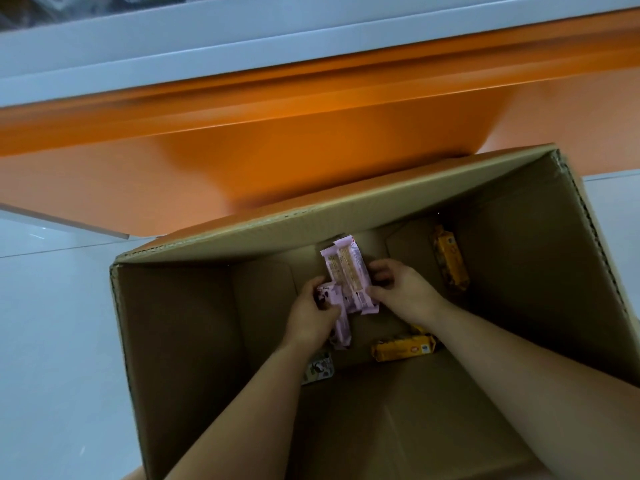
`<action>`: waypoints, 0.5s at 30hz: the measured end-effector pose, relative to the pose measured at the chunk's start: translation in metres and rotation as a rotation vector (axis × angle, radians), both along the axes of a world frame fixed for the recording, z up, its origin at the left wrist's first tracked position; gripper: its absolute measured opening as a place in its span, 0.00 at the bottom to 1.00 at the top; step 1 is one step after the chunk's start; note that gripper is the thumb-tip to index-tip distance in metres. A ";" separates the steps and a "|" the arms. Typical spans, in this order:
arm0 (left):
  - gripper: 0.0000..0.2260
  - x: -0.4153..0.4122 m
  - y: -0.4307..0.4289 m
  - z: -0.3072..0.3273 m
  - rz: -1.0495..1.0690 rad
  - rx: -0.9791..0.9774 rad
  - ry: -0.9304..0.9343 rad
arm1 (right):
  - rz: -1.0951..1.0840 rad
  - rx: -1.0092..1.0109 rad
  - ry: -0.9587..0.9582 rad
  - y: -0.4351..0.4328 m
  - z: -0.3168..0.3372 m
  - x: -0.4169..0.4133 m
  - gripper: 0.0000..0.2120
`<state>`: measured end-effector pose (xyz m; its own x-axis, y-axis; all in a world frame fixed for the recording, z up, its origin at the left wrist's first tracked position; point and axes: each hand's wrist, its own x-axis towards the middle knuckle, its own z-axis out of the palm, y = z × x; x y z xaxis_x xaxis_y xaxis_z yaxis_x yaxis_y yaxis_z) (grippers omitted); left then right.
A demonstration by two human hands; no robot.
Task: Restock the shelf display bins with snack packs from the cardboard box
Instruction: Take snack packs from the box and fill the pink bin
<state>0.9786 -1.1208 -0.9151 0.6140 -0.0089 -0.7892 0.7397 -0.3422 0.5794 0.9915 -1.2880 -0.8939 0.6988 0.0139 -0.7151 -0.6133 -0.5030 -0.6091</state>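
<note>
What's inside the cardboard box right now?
The left hand and right hand hold pink snack packs inside the cardboard box. Two yellow packs lie on its floor, plus a pale patterned pack partly under the left forearm. Anything beneath the arms is hidden.

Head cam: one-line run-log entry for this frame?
phase: picking inside cardboard box | left hand: grips pink packs | right hand: holds same packs | box floor: yellow packs

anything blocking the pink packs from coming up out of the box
Nothing visible does. The left hand and right hand grip the pink packs inside the cardboard box, whose top is open above them. The display bins are out of view.
</note>
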 end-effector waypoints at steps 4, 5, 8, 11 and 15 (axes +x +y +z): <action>0.24 0.008 -0.002 0.008 0.149 0.125 -0.155 | 0.013 0.004 -0.010 0.005 -0.003 0.004 0.26; 0.25 0.014 -0.003 0.011 0.214 0.118 -0.187 | 0.003 0.016 -0.010 0.005 -0.004 0.005 0.25; 0.26 0.029 -0.008 0.016 0.315 0.018 -0.223 | -0.022 0.052 -0.021 0.008 -0.004 0.007 0.23; 0.17 0.033 -0.013 0.009 0.297 -0.068 -0.172 | -0.037 0.058 -0.026 0.007 -0.001 0.007 0.22; 0.17 0.019 -0.013 -0.003 0.172 0.012 -0.124 | -0.029 0.150 0.007 0.007 0.003 0.005 0.30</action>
